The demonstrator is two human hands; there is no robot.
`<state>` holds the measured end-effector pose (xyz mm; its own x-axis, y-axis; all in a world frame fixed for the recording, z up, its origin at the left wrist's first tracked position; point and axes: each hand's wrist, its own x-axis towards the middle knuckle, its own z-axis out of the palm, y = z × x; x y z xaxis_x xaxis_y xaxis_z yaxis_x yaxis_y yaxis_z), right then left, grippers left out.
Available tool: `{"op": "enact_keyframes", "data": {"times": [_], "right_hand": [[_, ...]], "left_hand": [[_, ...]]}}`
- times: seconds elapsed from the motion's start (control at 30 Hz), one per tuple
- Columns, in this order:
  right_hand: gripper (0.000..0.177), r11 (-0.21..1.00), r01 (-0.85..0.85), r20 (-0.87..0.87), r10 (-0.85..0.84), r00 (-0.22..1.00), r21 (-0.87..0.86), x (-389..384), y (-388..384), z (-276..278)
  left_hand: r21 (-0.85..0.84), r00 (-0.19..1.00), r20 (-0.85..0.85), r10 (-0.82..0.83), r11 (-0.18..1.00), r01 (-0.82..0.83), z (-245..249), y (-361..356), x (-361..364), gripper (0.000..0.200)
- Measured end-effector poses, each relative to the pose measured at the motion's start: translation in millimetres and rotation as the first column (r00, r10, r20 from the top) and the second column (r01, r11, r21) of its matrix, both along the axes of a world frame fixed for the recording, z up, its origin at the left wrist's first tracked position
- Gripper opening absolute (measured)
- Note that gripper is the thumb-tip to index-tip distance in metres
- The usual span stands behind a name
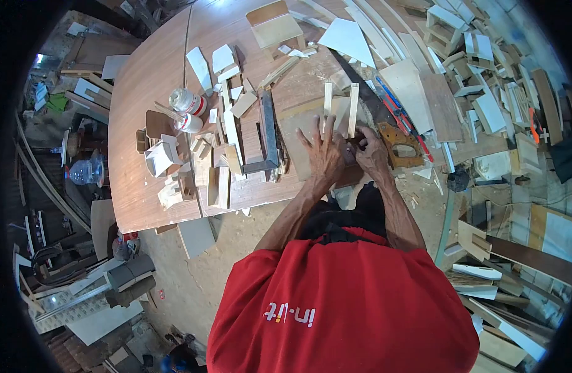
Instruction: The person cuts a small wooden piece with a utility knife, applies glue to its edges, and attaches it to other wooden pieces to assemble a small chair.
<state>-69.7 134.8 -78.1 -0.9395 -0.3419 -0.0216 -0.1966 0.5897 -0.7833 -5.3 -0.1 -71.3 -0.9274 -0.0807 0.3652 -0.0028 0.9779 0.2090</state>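
Note:
My left hand (326,154) lies over a thin brown board (295,133) near the table's front edge, its fingers spread and stretched forward. A pale wooden strip (327,99) reaches away from beneath its fingers. Close beside it, my right hand (372,154) has its fingers curled in a pinch. Whatever they hold is too small or too hidden to name. A second pale wooden strip (353,109) runs from near the right fingertips toward the far side. To the right of that hand lies a handsaw's wooden handle (401,147).
Left of my hands, a dark metal square (270,130) lies among wood offcuts. Farther left stand white bottles (187,102). Red and blue tools (401,115) lie at the right. Stacked boards (485,112) crowd the right side; scraps litter the floor (236,248).

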Motion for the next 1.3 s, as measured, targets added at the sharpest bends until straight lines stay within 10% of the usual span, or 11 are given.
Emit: {"op": "enact_keyframes", "data": {"times": [0.43,0.73,1.3], "right_hand": [[0.043,0.999,-0.022,-0.009,0.022,1.000,-0.027,-1.5,2.6,-10.4],[0.041,0.999,-0.019,-0.029,0.017,0.999,-0.045,0.0,2.6,-8.1],[0.042,0.999,-0.006,0.038,0.008,0.999,-0.042,-1.4,3.1,-11.3]], "left_hand": [[0.136,0.993,0.002,0.118,0.984,-0.117,14.2,-33.2,56.1,0.054],[0.162,0.766,0.172,0.619,0.749,-0.642,2.2,-87.9,140.3,0.025],[0.282,0.775,0.252,0.580,0.722,-0.632,-19.1,-109.6,149.8,0.021]]}}
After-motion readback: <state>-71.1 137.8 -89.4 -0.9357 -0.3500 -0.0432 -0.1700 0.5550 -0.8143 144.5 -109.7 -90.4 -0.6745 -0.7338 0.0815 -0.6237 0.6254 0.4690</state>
